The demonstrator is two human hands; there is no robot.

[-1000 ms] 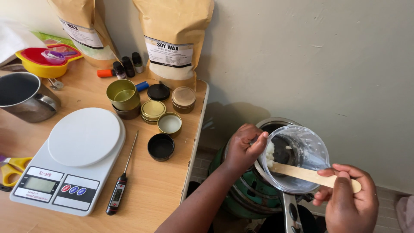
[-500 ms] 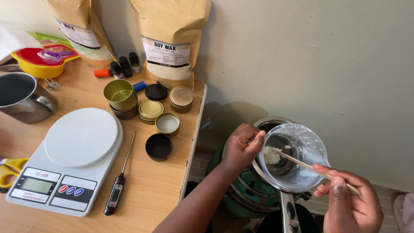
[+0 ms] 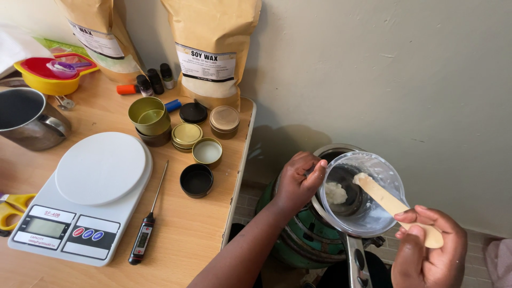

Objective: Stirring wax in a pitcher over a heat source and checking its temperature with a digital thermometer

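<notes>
My left hand grips the rim of a clear plastic cup, tilted over a metal pot that sits on a green stove. A lump of white wax clings inside the cup. My right hand holds a flat wooden stick whose tip, smeared with wax, is inside the cup.
On the wooden table to the left lie a white kitchen scale, a probe thermometer, several round tins, two brown wax bags, small bottles, a steel mug and yellow scissors.
The stick has turned from edge-on to flat and its tip has lifted off the wax lump toward the cup's far wall. My right hand dropped slightly.
</notes>
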